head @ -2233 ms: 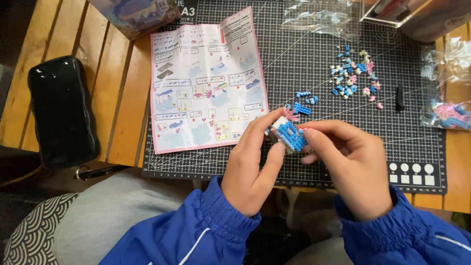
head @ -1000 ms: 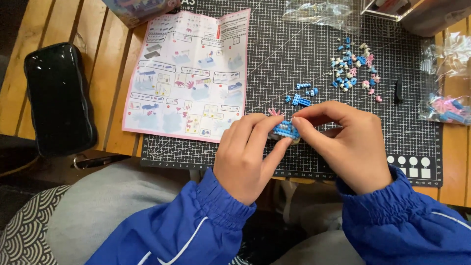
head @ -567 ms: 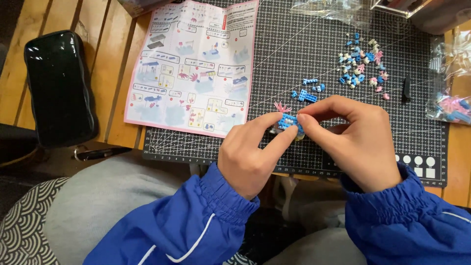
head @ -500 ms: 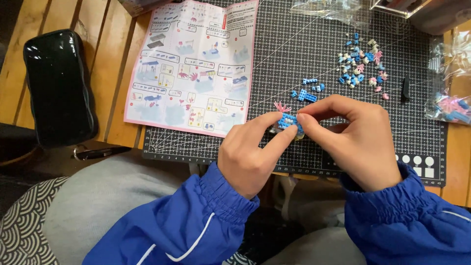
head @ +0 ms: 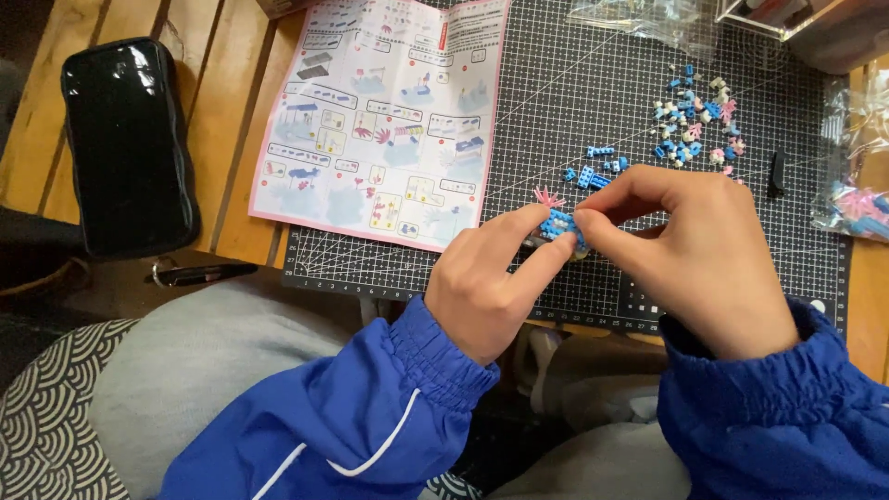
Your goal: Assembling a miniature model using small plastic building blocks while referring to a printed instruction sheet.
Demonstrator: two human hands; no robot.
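We pinch a small blue brick model [head: 558, 225] between both hands over the cutting mat [head: 574, 111], our left hand [head: 491, 282] closed on it from 7 o'clock, our right hand [head: 685, 250] gripping from 4 o'clock. A pink piece [head: 548, 197] lies just beside, loose bricks [head: 690, 116] at 1 o'clock, the leaflet [head: 384, 120] at 10 o'clock, a black case [head: 125, 143] far at 9 o'clock

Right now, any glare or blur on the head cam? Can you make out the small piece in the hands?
Head view: sharp overall; glare on the black case and plastic bags; the blue brick piece is mostly hidden by the left hand and right hand.
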